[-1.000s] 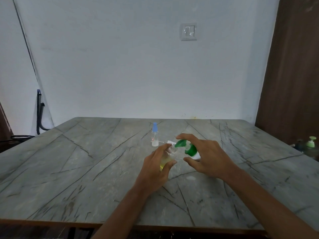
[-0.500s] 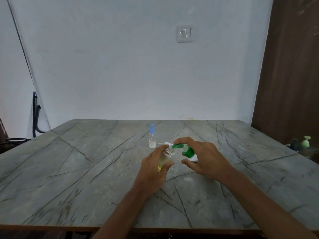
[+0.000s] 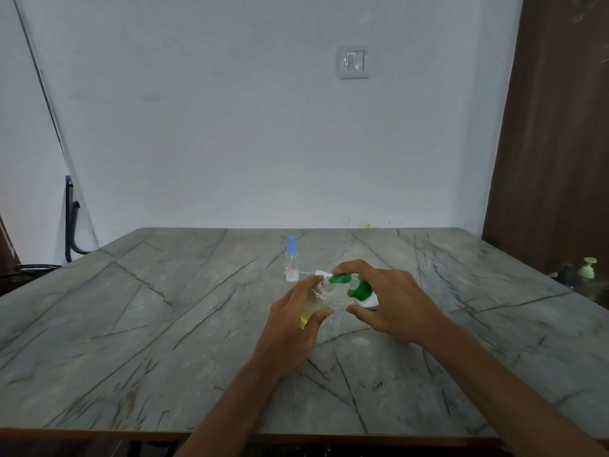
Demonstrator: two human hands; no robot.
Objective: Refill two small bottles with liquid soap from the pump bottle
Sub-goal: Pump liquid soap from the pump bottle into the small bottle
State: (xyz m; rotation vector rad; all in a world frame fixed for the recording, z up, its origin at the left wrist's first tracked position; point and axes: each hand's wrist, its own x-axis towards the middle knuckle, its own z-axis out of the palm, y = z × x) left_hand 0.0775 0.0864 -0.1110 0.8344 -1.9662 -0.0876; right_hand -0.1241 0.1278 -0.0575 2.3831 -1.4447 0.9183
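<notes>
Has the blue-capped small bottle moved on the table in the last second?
No. The blue-capped bottle stands upright by the same crack in the table; only the camera shifted.

Green pump bottle [image 3: 360, 288], nozzle over small bottle [image 3: 324, 287] (partly yellow)

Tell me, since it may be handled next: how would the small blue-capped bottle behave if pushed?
The blue-capped bottle stands tall and narrow, so a high push would probably tip it. It looks clear and nearly empty, so likely light. Toppled, its round body might roll on the table.
</notes>
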